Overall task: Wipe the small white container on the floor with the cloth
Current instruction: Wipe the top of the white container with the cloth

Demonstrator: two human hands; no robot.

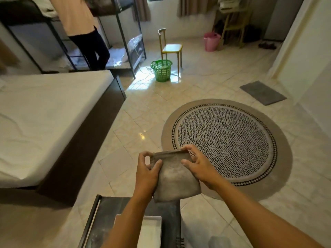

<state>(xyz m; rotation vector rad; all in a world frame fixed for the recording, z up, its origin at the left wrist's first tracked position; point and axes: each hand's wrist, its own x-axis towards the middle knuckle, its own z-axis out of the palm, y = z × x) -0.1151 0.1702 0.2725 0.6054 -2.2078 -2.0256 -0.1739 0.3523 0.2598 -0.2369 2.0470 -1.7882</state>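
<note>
A folded grey-brown cloth [176,176] hangs in front of me, held by both hands at its upper corners. My left hand [146,169] pinches the top left corner and my right hand [197,163] grips the top right edge. Below my left forearm lies a small white rectangular container [152,230], partly hidden by the arm. It rests on a dark flat surface [107,212] low at the bottom of the view. The cloth is above the container and not touching it.
A bed with a white mattress [44,113] fills the left. A round patterned rug [225,142] lies right of my hands. Farther off stand a green basket [161,69], a yellow chair [171,48], a pink bucket [211,41], a bunk bed and a person [84,33].
</note>
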